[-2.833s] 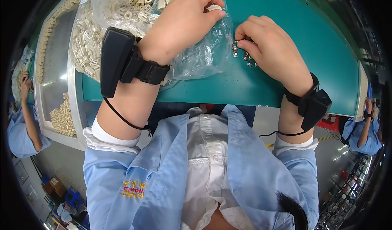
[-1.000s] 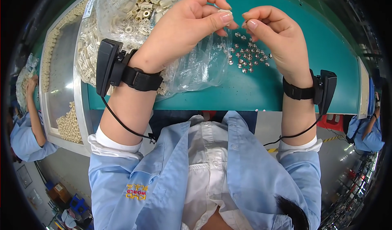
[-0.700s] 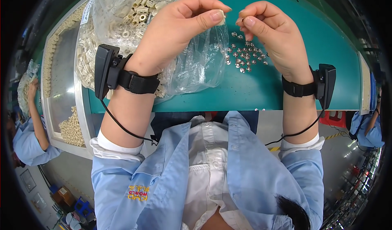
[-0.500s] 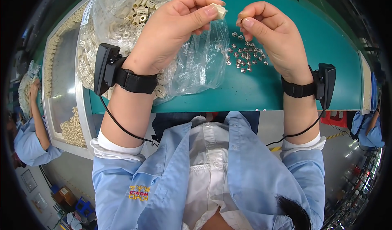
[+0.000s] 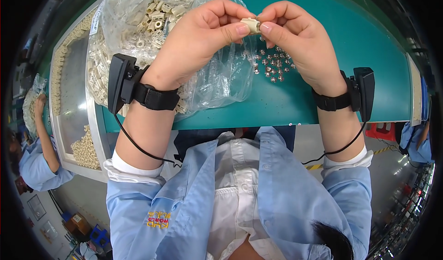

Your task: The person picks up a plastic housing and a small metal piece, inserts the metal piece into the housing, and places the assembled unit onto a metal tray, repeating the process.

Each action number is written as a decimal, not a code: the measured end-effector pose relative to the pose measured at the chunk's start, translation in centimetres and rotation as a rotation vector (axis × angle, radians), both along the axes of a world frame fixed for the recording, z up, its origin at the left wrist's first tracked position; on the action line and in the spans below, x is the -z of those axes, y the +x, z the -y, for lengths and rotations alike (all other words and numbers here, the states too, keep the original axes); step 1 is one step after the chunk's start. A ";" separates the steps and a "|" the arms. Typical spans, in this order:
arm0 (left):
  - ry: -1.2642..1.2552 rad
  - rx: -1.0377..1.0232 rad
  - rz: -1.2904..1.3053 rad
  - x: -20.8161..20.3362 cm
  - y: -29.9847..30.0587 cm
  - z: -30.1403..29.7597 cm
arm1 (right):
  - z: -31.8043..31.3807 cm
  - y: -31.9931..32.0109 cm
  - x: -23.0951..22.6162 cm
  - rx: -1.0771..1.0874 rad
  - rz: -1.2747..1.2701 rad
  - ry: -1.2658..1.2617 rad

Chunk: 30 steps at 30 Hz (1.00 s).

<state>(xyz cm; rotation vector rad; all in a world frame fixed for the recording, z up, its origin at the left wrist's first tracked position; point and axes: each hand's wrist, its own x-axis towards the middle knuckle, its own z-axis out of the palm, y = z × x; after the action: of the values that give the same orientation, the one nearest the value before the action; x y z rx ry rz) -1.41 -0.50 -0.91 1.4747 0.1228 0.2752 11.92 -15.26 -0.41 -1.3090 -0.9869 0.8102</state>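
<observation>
Both hands [image 5: 196, 41] [image 5: 302, 41] have drawn together, the cream part [image 5: 251, 24] between their fingertips.

So the table [image 5: 364, 80] is plain green. Big clear bag [image 5: 226, 77] sprawled on its left side, stuffed with cream parts [image 5: 159, 16], and a loose scatter of shiny metal bits [image 5: 274, 69] just right of it, right on the bare top.

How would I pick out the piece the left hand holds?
On the green tabletop lies a clear plastic bag. Near its right edge, between the left hand and right hand, is a small cream piece. Unlike the bagged cream parts, this one is held up.
</observation>
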 end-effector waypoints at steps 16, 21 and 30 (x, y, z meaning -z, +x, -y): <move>0.064 0.024 0.037 0.1 0.1 -0.3 | -0.1 -0.2 0.4 -0.052 0.025 0.027; -0.153 0.159 0.154 -0.1 0.0 -0.8 | -0.1 0.3 0.3 0.057 0.135 0.197; -0.257 0.195 0.271 0.2 -0.3 -1.3 | -1.2 0.8 1.0 0.208 0.291 0.062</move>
<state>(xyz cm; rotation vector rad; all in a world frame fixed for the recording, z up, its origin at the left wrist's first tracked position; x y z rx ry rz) -1.68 0.80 -1.09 1.1722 -0.1974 0.2864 12.77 -14.04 -1.41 -1.4737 -1.0720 0.4346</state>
